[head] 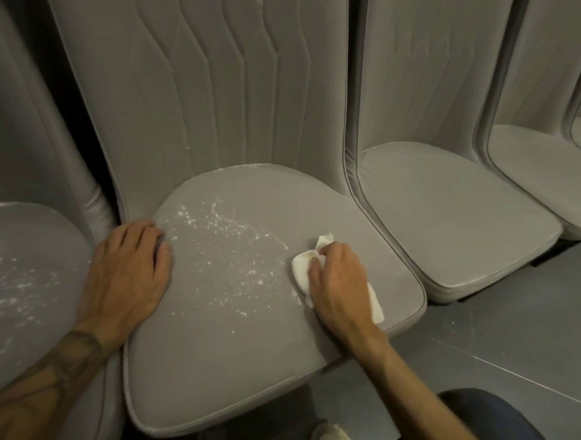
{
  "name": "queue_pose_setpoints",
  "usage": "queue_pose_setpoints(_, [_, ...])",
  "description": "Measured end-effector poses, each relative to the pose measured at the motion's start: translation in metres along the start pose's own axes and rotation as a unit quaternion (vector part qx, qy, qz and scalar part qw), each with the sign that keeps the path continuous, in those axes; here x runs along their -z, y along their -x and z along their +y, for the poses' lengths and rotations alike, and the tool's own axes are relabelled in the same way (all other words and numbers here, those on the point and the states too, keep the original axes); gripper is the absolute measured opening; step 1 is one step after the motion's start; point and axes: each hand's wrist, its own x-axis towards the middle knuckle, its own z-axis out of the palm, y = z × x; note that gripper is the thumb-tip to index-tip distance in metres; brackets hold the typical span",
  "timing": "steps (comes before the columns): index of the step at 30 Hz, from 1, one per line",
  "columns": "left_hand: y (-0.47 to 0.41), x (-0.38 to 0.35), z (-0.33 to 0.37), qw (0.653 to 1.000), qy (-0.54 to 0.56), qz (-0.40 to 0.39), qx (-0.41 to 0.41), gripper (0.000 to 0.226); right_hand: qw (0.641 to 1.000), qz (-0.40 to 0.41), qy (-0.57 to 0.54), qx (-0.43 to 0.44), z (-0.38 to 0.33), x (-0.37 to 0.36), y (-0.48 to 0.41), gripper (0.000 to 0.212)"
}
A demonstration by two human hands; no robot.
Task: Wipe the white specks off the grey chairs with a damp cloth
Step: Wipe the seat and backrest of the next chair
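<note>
— On the middle chair point(221, 337), where are your hands?

— Your left hand point(126, 275) lies flat on the seat's left edge, fingers point(141, 233) spread narrow and holding nothing. Your right hand point(337, 280) sits on the right side of the same seat, its fingers point(314, 268) curled over the cloth point(300, 269) and pressing it onto the cushion.

— And the cloth itself?

— It is white and bunched. One end pokes out above your knuckles, another trails out under your wrist toward the seat's right edge.

— Where are the specks point(224, 248)?

— Scattered across the seat between your two hands, thickest toward the back and centre. The nearest ones lie just beside the cloth on its left. A few more dot the backrest point(212, 91), along its stitched seams.

— Other chairs?

— The left chair point(27, 278) carries its own white patches on the seat. The right chair point(447, 221) looks paler; whether it has specks you cannot tell. A further seat shows at the far right edge. No bowl, bucket or other container shows that could be described.

— Anything below?

— Grey floor point(484, 338) at right, with faint white dots, and a shoe tip point(329, 437) at the bottom edge.
</note>
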Motion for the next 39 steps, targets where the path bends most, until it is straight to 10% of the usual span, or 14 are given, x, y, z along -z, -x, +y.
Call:
queue_pose_setpoints(5, [0.001, 0.001, 0.001, 1.0, 0.001, -0.001, -0.002, 0.039, 0.99, -0.069, -0.054, 0.108, -0.017, -0.008, 0.014, 0.013])
queue_pose_setpoints(11, [-0.001, 0.001, 0.002, 1.0, 0.003, 0.001, -0.005, 0.038, 0.999, 0.009, 0.029, -0.011, -0.002, -0.003, -0.008, 0.021])
queue_pose_setpoints(17, [0.0, -0.001, -0.001, 1.0, -0.003, 0.011, -0.008, 0.037, 0.986, -0.072, -0.057, 0.138, -0.033, -0.023, 0.004, 0.016])
queue_pose_setpoints(23, [0.0, 0.0, 0.0, 1.0, -0.007, 0.017, -0.008, 0.031, 0.999, -0.025, 0.015, 0.014, -0.024, -0.036, -0.066, 0.021])
queue_pose_setpoints(29, [0.0, -0.002, -0.002, 1.0, -0.007, 0.012, -0.011, 0.032, 0.976, -0.115, -0.044, 0.179, -0.04, -0.046, -0.047, 0.02])
queue_pose_setpoints(35, [0.0, -0.005, -0.006, 1.0, 0.001, 0.024, -0.016, 0.03, 0.995, -0.078, 0.031, 0.05, -0.033, -0.05, -0.115, 0.027])
queue_pose_setpoints(39, [0.0, -0.005, -0.007, 1.0, 0.002, 0.021, -0.006, 0.032, 0.975, -0.116, -0.041, 0.188, -0.065, -0.069, -0.081, 0.023])
